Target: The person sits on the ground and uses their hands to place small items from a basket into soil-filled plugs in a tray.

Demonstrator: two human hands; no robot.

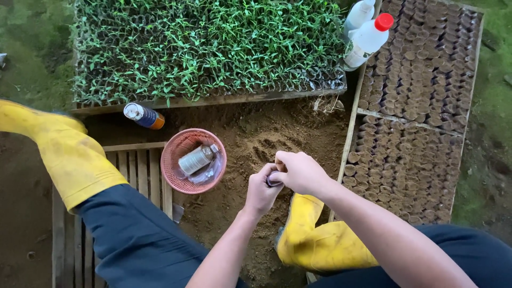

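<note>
My left hand (261, 193) and my right hand (300, 172) meet above a patch of brown soil (256, 138). Both are closed around one small dark object (274, 180), mostly hidden by the fingers; I cannot tell what it is. My right hand covers it from above, and my left grips it from below. My yellow rubber boots (69, 154) (320, 242) rest on either side of the soil.
A pink basket (176, 160) holding a small bottle and clear plastic sits left of my hands. A tray of green seedlings (208, 48) lies at the top. Wooden frames packed with soil-filled pots (421, 101) are on the right. Two white bottles (368, 32) and an orange-based bottle (144, 116) lie nearby.
</note>
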